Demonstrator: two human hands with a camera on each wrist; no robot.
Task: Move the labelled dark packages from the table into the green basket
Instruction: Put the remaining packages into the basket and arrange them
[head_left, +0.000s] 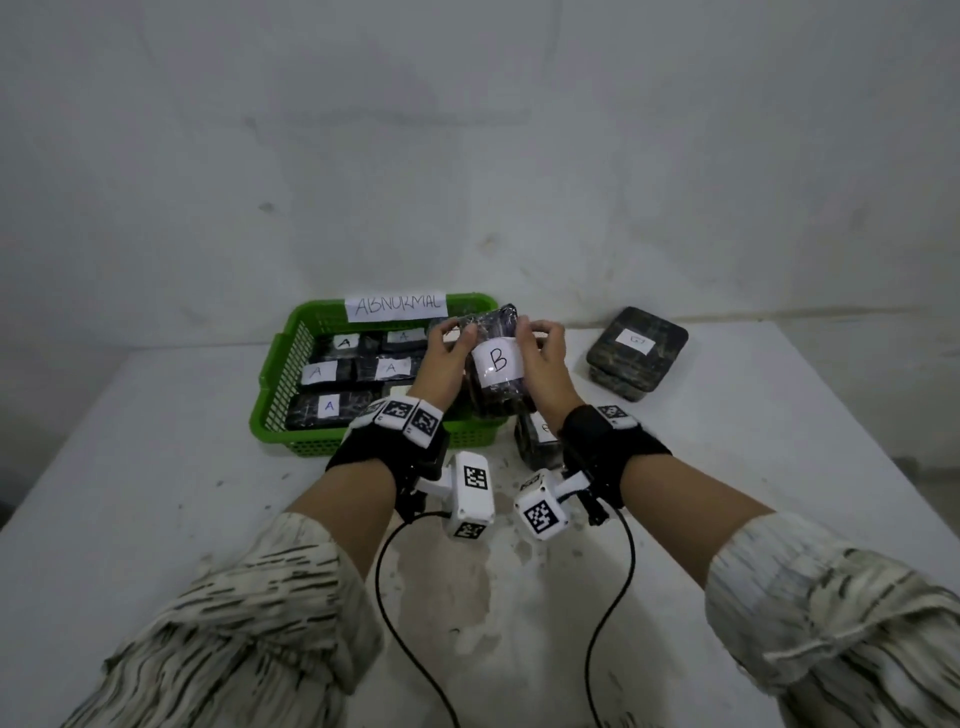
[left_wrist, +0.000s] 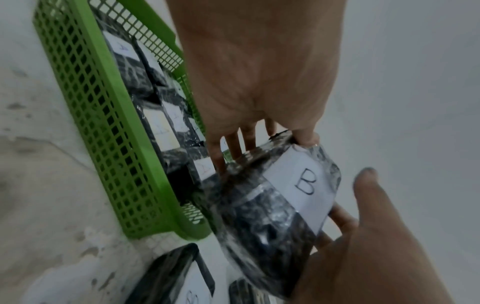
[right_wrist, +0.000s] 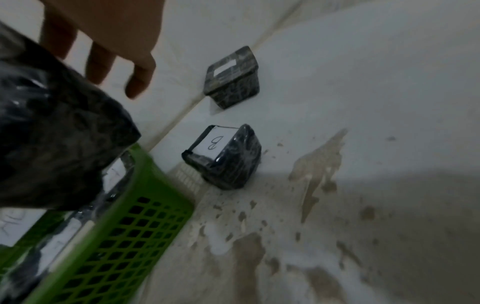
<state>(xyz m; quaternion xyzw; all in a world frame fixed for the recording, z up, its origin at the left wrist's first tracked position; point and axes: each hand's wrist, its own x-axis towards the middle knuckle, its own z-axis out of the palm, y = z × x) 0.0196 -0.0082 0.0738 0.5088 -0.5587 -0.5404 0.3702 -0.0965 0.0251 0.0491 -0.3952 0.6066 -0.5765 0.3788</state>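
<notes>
A dark wrapped package with a white label B (head_left: 496, 364) is held up between both hands over the right rim of the green basket (head_left: 280, 374). My left hand (head_left: 454, 338) grips its left side, thumb on the label edge (left_wrist: 306, 137) and fingers behind. My right hand (head_left: 537, 340) grips its right side, with fingers under it (left_wrist: 340, 218). Several packages labelled A (head_left: 328, 405) lie in the basket. A second B package (right_wrist: 226, 158) sits on the table beside the basket, below my right wrist. A third dark package (head_left: 638, 351) lies at the back right.
A paper sign reading ABNORMAL (head_left: 397, 305) is fixed to the basket's far rim. The white table (head_left: 156, 493) has worn, stained patches in front of the basket. A grey wall (head_left: 467, 156) stands right behind the table. Camera cables hang from both wrists.
</notes>
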